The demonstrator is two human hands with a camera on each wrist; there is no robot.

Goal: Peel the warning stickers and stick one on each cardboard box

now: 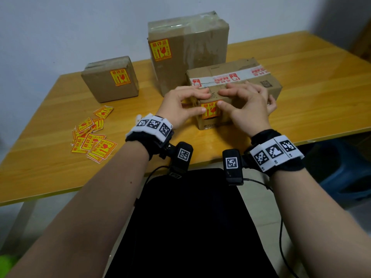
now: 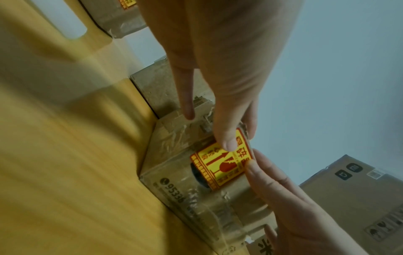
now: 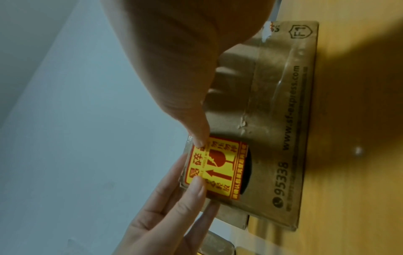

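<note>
Three cardboard boxes stand on the wooden table (image 1: 313,93). The small box (image 1: 104,91) on the left and the tall box (image 1: 192,55) at the back each carry a yellow-and-red warning sticker. The low taped box (image 1: 236,77) is nearest me. Another warning sticker (image 1: 210,112) (image 2: 220,165) (image 3: 220,169) lies on its front face, wrapping slightly over the top edge. My left hand (image 1: 186,103) (image 2: 218,69) and right hand (image 1: 247,105) (image 3: 174,69) rest fingers on the box top. Both thumbs press the sticker's upper corners.
Several loose warning stickers (image 1: 92,137) lie in a heap at the front left of the table. A small white scrap (image 1: 138,118) sits beside my left wrist. A blue object (image 1: 345,173) stands on the floor at the right. A pale wall is behind the boxes.
</note>
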